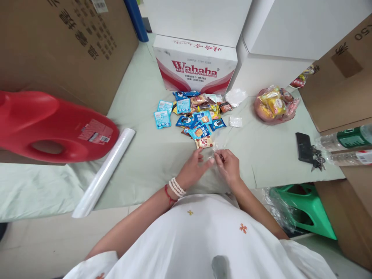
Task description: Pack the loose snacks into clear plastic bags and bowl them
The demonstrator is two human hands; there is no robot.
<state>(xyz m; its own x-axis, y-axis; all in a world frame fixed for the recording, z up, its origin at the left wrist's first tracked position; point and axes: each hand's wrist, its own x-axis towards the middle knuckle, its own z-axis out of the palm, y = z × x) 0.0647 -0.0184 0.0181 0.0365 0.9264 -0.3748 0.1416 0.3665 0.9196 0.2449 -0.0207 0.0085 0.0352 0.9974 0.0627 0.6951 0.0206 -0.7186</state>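
My right hand [229,166] pinches a clear, thin plastic bag [215,144] between thumb and fingers; a small dark spot shows by the fingertips, too small to name. Just left of it is my left hand [193,168], thumb reaching toward the plastic and fingers bent but apart. Whether its thumb touches the bag I cannot tell. Beyond the hands lies a cream-and-red snack packet [204,142]. It edges a heap of wrapped snacks [200,116] in blue, yellow and brown. Light-blue packets [162,119] lie at the heap's left, and a small folded clear plastic packet [235,122] at its right.
Behind the snacks stands a white-and-red Wahaha water carton [196,69]. A pink bag of snacks [276,106] sits to the right, near a black wallet-like item [304,147], keys [319,161] and bottles [353,137]. Leftward are a red jug [58,120] and a plastic-film roll [104,172].
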